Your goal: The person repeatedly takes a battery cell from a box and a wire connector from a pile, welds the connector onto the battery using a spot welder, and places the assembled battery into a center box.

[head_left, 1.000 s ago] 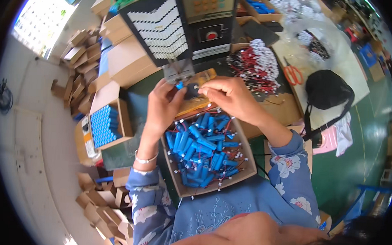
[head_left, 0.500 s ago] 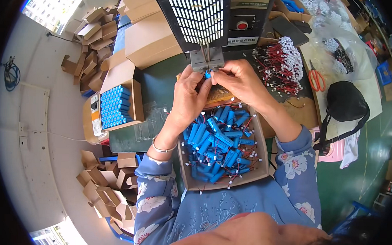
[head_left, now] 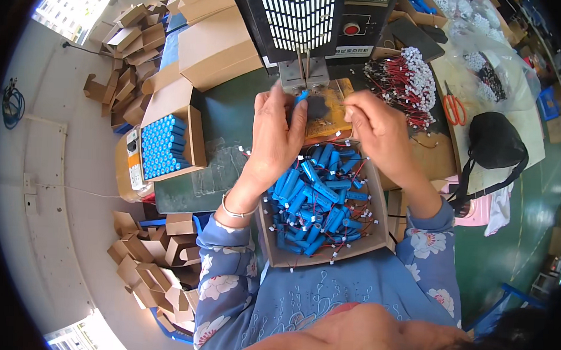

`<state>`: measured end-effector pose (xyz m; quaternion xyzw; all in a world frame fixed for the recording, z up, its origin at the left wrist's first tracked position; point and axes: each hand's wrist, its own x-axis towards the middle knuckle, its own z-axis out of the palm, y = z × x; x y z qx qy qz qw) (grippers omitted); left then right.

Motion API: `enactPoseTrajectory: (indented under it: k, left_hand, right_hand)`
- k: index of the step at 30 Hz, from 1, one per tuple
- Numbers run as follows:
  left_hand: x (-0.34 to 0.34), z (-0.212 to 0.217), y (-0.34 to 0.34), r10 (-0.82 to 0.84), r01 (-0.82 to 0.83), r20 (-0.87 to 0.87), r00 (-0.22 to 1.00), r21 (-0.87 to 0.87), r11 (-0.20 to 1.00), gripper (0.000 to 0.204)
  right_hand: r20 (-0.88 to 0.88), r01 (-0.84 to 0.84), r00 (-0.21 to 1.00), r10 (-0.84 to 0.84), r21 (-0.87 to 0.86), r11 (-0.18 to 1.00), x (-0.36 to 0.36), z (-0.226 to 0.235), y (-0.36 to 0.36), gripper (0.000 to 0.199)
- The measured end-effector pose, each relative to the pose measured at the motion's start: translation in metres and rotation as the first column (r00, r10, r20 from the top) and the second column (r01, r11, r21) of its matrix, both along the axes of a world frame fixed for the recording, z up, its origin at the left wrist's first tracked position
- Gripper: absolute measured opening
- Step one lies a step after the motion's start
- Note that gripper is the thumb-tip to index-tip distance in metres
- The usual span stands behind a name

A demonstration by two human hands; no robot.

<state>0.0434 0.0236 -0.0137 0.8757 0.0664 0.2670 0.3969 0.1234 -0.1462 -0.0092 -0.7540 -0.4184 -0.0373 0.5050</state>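
Note:
My left hand [head_left: 276,134] is closed around a blue cylindrical battery cell [head_left: 302,96], one end of which shows above the thumb. The cell sits just below the metal head [head_left: 304,75] of a black spot welder [head_left: 298,19]. To the right, my right hand [head_left: 378,126] is pinched near the edge of a worn yellow block [head_left: 336,125]; whatever its fingers hold is too small to make out. Below both hands, a shallow cardboard box [head_left: 320,260] holds many blue cells [head_left: 317,198] with red and black wires and small white connectors.
On the left stands an open carton [head_left: 197,137] packed with upright blue cells. A bundle of red wires with white connectors [head_left: 406,83] lies right of the welder, beside orange-handled scissors [head_left: 452,107] and a black bag [head_left: 496,140]. Folded cartons [head_left: 155,254] are heaped at lower left.
My right hand has moved right, away from the welder head and the cell. My left hand stays by the head with the cell, now tilted. The view has shifted slightly.

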Motion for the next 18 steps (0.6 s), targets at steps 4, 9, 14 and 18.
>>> enactPoseTrajectory:
  k: [4, 9, 14, 18]
  left_hand:
    - [0.007, 0.002, 0.001, 0.111, -0.107, 0.006, 0.994, -0.218, 0.970, 0.023]
    - [0.009, -0.010, 0.005, -0.009, 0.009, 0.007, 1.000, 0.081, 0.997, 0.011]
    - [0.012, -0.008, 0.002, -0.047, 0.049, -0.030, 0.998, 0.085, 0.995, 0.012]
    - [0.013, -0.008, 0.002, -0.065, 0.064, 0.005, 0.998, 0.121, 0.991, 0.011]
  right_hand:
    - [0.156, -0.003, 0.988, -0.015, 0.116, 0.993, -0.004, -0.002, 0.014, 0.007]
    - [-0.420, -0.164, 0.889, 0.182, 0.078, 0.983, 0.000, 0.011, 0.016, 0.006]
    - [-0.474, -0.154, 0.855, 0.211, 0.157, 0.976, 0.013, 0.005, 0.028, 0.015]
    - [-0.418, -0.106, 0.897, 0.144, 0.113, 0.988, 0.018, -0.006, 0.040, 0.017]
